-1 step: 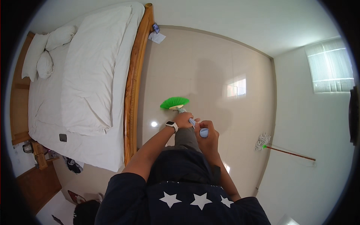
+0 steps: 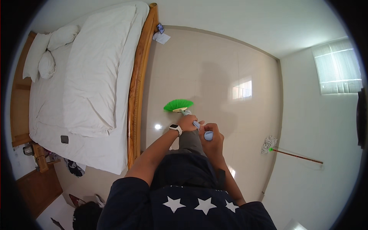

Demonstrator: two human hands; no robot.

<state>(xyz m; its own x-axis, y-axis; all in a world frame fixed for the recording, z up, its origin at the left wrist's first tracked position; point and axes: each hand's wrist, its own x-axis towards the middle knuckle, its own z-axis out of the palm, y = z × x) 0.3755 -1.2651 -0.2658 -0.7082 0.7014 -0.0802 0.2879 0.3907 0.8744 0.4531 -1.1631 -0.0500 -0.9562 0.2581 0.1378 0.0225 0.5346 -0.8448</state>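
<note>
A broom (image 2: 179, 105) with green bristles fanned out rests head-down on the tiled floor, just ahead of my feet. Its pale blue handle (image 2: 208, 135) comes up toward me between my hands. My left hand (image 2: 188, 123), with a white-strapped watch (image 2: 175, 129) at the wrist, is wrapped round the handle lower down, nearer the bristles. Close to the handle's top end, my right hand (image 2: 212, 140) has its fingers curled round it. The middle of the handle is partly hidden by my left hand.
On the left stands a bed (image 2: 92, 76) with white bedding and a wooden footboard (image 2: 140, 88). A string mop (image 2: 269, 145) leans at the right wall. Paper (image 2: 161, 37) and a phone (image 2: 160, 28) lie by the footboard's far end. A dark bundle (image 2: 87, 216) sits at lower left.
</note>
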